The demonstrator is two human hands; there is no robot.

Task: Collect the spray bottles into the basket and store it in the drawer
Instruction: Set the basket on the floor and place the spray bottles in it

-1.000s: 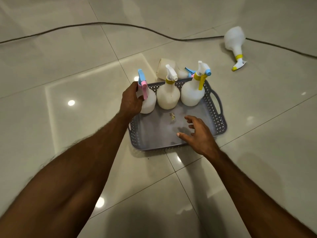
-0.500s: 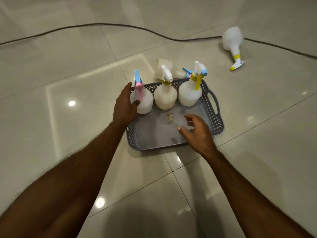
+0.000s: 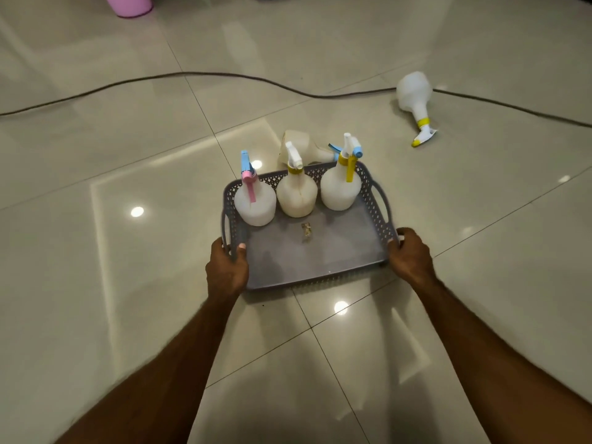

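Observation:
A grey perforated basket point(image 3: 323, 267) sits on the tiled floor. Three white spray bottles stand upright along its far side: one with a pink and blue trigger point(image 3: 254, 200), a cream one with a white head point(image 3: 296, 195), and one with a yellow and blue trigger point(image 3: 341, 187). My left hand point(image 3: 227, 267) grips the basket's near left rim. My right hand point(image 3: 410, 256) grips its near right rim. Behind the basket a cream bottle point(image 3: 299, 149) lies on its side. Another white bottle with a yellow collar point(image 3: 415, 97) lies on the floor at the far right.
A dark cable point(image 3: 198, 75) runs across the floor behind the basket. A pink bucket point(image 3: 129, 4) stands at the top left edge. A small scrap point(image 3: 307, 229) lies on the basket's bottom. No drawer is in view.
My left hand has left the pink-trigger bottle and moved to the basket's left rim. My right hand has moved from above the basket floor to its right rim. The view has tilted up.

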